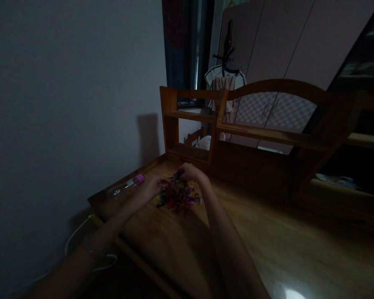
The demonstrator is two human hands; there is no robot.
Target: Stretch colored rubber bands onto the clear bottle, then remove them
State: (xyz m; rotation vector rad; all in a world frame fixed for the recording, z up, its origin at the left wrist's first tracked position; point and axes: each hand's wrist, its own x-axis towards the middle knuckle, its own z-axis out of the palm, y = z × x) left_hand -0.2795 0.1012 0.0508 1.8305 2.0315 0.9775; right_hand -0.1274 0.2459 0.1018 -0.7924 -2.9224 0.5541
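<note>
A loose heap of small multicoloured strands, perhaps elastic hair ties [177, 199], lies on the wooden desk [268, 232]. My left hand [153, 187] is at the heap's left side, its fingertips curled together against the strands. Over the far edge of the heap bends my right hand [190, 171], fingers closed downward by some dark strands. Dim light and the hands themselves hide what is between the fingers. Left of my left hand lies a clear plastic bottle or tube [121, 190] with a pink cap [139, 178].
A wooden shelf unit [218, 124] rises along the desk's back edge. The pale wall [81, 104] borders the left side. Below the desk's left edge hangs a white cable [73, 234]. Clothes on a stand [226, 79] and a pink wardrobe [277, 54] are beyond the shelf.
</note>
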